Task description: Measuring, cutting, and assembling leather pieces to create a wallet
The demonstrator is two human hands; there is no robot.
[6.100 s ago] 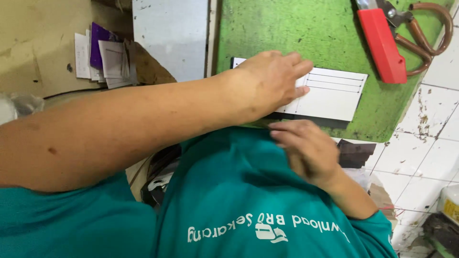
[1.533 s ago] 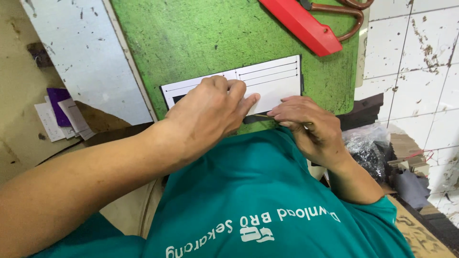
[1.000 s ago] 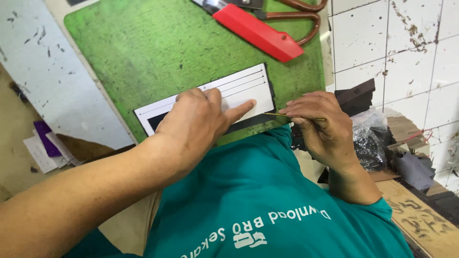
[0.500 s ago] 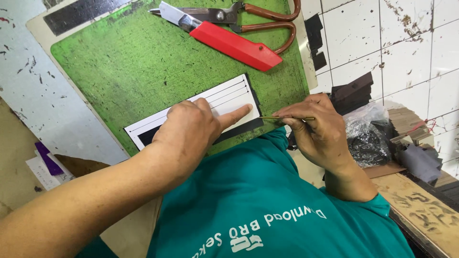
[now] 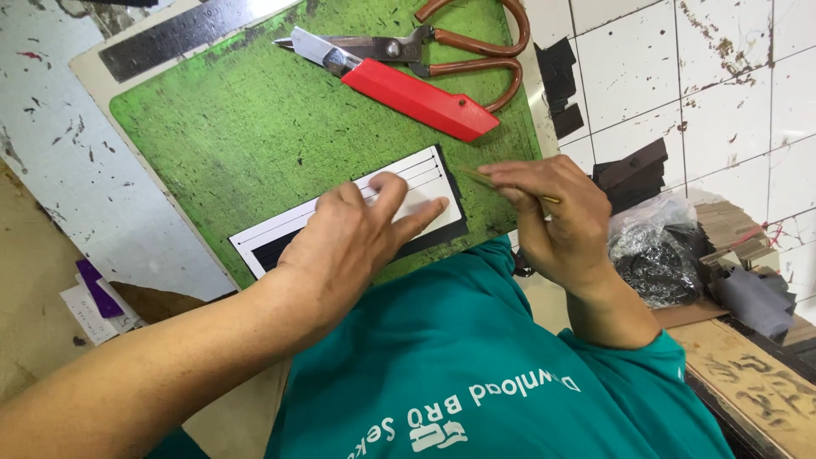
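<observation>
My left hand [image 5: 361, 238] lies flat, fingers spread, pressing a white lined card template [image 5: 399, 189] onto a dark piece [image 5: 442, 228] on the green cutting mat [image 5: 246, 119]. My right hand [image 5: 557, 217] is closed on a thin yellowish stick-like tool [image 5: 501, 183], whose tip points at the template's right end. Both forearms reach over a teal shirt.
A red utility knife [image 5: 416, 93] and brown-handled scissors [image 5: 459, 51] lie at the mat's far edge, with a steel ruler [image 5: 170, 38] to the left. Black material scraps [image 5: 633, 170] and a plastic bag [image 5: 659, 255] sit on the white tiles to the right.
The view has swung, showing more of the mat, knife and scissors. My right hand has lifted the thin tool from the near edge of the template to its right end.
</observation>
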